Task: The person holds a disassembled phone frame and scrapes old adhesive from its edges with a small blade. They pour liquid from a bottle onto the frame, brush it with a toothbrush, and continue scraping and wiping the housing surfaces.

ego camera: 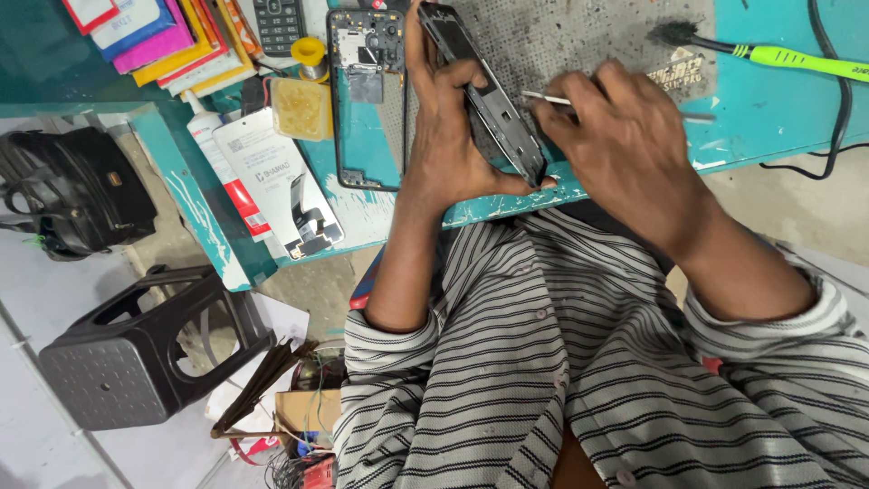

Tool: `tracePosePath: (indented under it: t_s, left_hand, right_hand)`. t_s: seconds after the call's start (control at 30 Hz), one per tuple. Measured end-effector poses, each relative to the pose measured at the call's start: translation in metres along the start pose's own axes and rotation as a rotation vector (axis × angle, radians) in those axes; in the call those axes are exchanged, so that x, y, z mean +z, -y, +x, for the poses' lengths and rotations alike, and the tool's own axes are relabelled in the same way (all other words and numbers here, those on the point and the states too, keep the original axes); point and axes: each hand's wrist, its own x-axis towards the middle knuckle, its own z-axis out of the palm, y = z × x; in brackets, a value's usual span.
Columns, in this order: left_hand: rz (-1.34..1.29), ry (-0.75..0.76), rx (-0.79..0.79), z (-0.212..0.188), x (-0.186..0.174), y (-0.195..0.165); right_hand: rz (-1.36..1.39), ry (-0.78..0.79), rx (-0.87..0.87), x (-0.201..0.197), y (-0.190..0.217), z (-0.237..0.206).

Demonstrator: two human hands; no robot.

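Head view: left hand (444, 136) grips the black phone frame (484, 100) on edge; right hand (625, 136) pinches a thin metal tool (547, 97), which might slip and scratch it.

Teal workbench (769, 109) with grey mat (561, 36), opened phone (366, 100), green-handled brush (769, 56), white packet (281, 181).

metal tool (548, 98) mostly hidden under right hand (625, 149), keypad phone (278, 23) cut off at top edge

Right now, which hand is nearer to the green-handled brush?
The right hand: it lies just below-left of the green-handled brush. The left hand grips the phone frame, farther left.
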Motion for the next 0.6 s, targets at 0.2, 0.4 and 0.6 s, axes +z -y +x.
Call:
tracePosePath:
  t_s: [0.2,0.4,0.6]
  left_hand:
    - [-0.073,0.003,0.048,0.001,-0.001,-0.002]
    - [-0.058,0.024,0.046,0.003,-0.005,-0.004]
    - [-0.109,0.038,0.001,0.001,-0.004,-0.007]
  right_hand:
    - [0.094,-0.040,0.013,-0.004,0.002,-0.018]
    - [0.007,-0.112,-0.022,0.019,-0.007,0.019]
    - [0.027,0.002,-0.035,-0.003,-0.005,0.010]
